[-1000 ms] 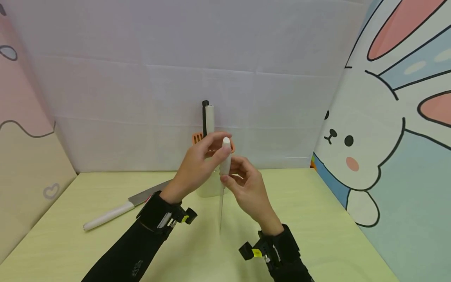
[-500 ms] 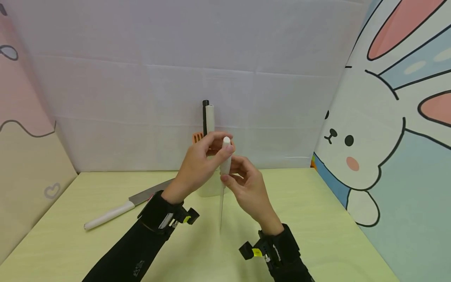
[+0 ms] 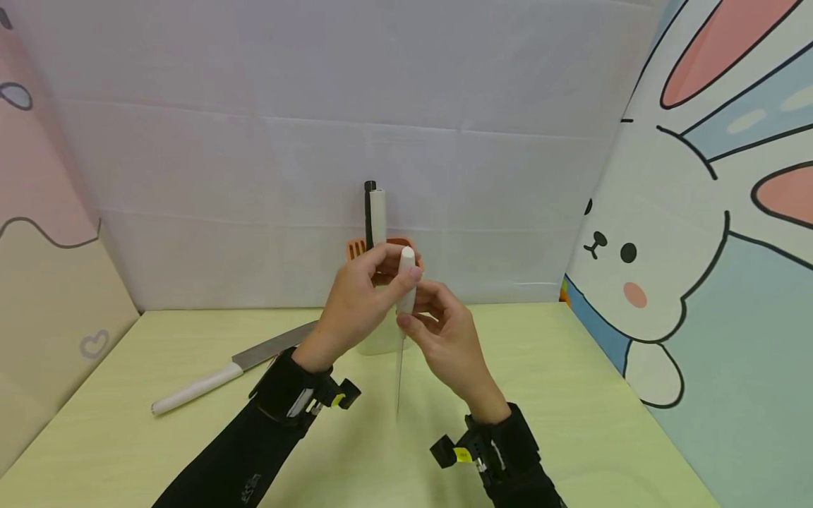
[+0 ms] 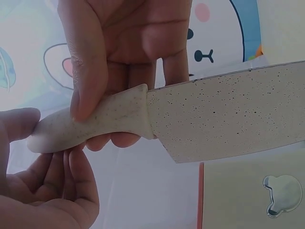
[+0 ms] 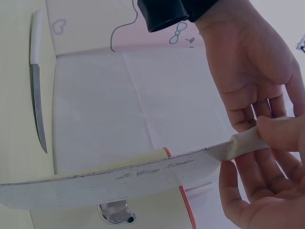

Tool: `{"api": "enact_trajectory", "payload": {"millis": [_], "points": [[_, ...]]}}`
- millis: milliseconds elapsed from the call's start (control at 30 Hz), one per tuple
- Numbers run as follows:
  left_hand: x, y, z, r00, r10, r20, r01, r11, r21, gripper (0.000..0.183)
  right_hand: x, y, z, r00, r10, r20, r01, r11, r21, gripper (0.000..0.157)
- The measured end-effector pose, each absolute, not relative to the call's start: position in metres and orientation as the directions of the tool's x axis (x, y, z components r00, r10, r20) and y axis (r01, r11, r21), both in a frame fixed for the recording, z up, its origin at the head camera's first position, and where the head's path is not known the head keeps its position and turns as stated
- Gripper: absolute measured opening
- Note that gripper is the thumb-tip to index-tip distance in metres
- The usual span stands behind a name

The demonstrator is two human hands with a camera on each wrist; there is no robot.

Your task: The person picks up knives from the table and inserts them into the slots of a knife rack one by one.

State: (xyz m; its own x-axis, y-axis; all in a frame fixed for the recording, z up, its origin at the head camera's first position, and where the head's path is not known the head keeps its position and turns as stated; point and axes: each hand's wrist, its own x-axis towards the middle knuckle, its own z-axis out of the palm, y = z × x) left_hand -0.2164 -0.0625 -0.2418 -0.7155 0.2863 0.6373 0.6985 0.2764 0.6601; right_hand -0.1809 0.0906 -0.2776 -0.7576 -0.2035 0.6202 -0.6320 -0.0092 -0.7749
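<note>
Both hands hold a kitchen knife upright over the table, its blade (image 3: 399, 377) pointing down and seen edge-on in the head view. My left hand (image 3: 356, 303) pinches the upper part of the white handle (image 4: 119, 112), thumb in front. Lower down, my right hand (image 3: 449, 346) holds the handle with its thumb close to the blade. Broad and speckled, the blade (image 4: 228, 105) reaches across the left wrist view. Lettering shows along the same blade (image 5: 157, 174) in the right wrist view. Some fingers of both hands are hidden behind the handle.
A second white-handled knife (image 3: 197, 388) lies at the left on the pale table (image 3: 559, 423). Behind my hands stands a pale utensil holder (image 3: 377, 342) with a metallic bear-shaped emblem (image 4: 284, 193). An orange slotted utensil (image 3: 356, 248) and a black and a white handle (image 3: 378, 215) rise there.
My left hand's fingers have dropped slightly along the handle, uncovering more of the orange utensil behind. Its wrist has shifted a little right. The knife and right hand stay almost in place.
</note>
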Motion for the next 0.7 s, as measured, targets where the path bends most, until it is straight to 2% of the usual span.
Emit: {"api": "enact_trajectory", "payload": {"millis": [367, 700], "points": [[-0.215, -0.062, -0.242, -0.693, 0.268, 0.67, 0.721, 0.274, 0.637, 0.022, -0.178, 0.091, -0.276, -0.766, -0.19, 0.614, -0.623, -0.012, -0.782, 0.036], [-0.214, -0.062, -0.244, -0.721, 0.267, 0.639, 0.693, 0.29, 0.66, 0.027, -0.197, 0.093, -0.298, -0.757, -0.18, 0.629, -0.633, -0.037, -0.773, 0.038]]}}
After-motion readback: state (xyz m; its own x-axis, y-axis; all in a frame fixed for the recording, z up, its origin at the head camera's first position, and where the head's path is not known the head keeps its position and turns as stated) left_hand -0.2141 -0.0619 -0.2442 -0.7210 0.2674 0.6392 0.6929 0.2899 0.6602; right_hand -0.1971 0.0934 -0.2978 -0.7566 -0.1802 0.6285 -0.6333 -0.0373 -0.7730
